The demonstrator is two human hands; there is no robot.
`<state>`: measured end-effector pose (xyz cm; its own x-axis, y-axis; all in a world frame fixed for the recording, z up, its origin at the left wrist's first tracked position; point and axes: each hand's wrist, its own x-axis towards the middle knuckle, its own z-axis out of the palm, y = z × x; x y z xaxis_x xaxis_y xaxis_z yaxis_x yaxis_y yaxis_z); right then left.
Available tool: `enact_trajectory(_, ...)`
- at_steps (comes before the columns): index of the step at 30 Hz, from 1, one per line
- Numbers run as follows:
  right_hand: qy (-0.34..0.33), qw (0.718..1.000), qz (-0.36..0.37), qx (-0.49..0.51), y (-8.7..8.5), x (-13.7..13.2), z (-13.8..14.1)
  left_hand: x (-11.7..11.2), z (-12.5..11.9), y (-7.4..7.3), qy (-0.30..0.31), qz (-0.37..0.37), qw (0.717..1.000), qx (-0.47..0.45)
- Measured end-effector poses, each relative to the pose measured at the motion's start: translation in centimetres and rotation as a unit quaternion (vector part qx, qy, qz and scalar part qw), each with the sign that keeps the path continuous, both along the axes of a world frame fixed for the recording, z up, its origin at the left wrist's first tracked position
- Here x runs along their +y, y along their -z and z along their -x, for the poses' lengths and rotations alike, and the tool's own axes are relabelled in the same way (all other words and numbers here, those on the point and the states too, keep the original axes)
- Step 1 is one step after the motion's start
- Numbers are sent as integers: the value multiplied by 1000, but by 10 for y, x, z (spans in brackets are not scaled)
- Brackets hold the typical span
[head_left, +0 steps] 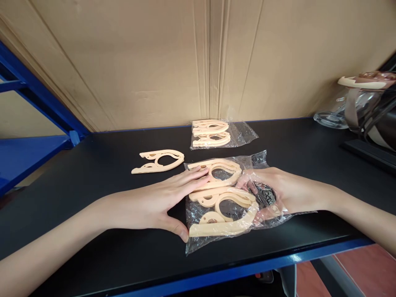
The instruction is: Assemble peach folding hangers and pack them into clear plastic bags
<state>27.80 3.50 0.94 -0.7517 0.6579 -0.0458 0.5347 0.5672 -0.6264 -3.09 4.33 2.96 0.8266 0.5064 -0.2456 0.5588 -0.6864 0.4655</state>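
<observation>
A clear plastic bag [194, 244] lies on the black tabletop with cream-coloured folding hangers [227, 229] inside, folded up in two groups one above the other. My left hand [161, 200] rests on the bag's left end, fingers stretched over the upper hangers and thumb spread by the lower corner. From the right, my right hand [286, 189] reaches into the bag's loose end, seen through crinkled plastic. Its fingers and thumb are apart, close to the hangers' rounded ends. To the left lies a single folded hanger [168, 167], outside any bag.
Another clear bag [243, 134] of folded hangers lies at the back. A clear plastic item [331, 119] and a dark object with brown and cream parts [380, 107] stand at the right. Cardboard [148, 62] walls the back; a blue frame [37, 90] stands left.
</observation>
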Motion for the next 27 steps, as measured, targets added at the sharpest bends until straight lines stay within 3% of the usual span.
enact_trajectory(16,-12,1000,10,12,4,4,-4,3,1,0,-15,28,999,17)
enact_trajectory(27,-23,999,18,15,3,0,-3,-1,3,-1,3,-6,999,38)
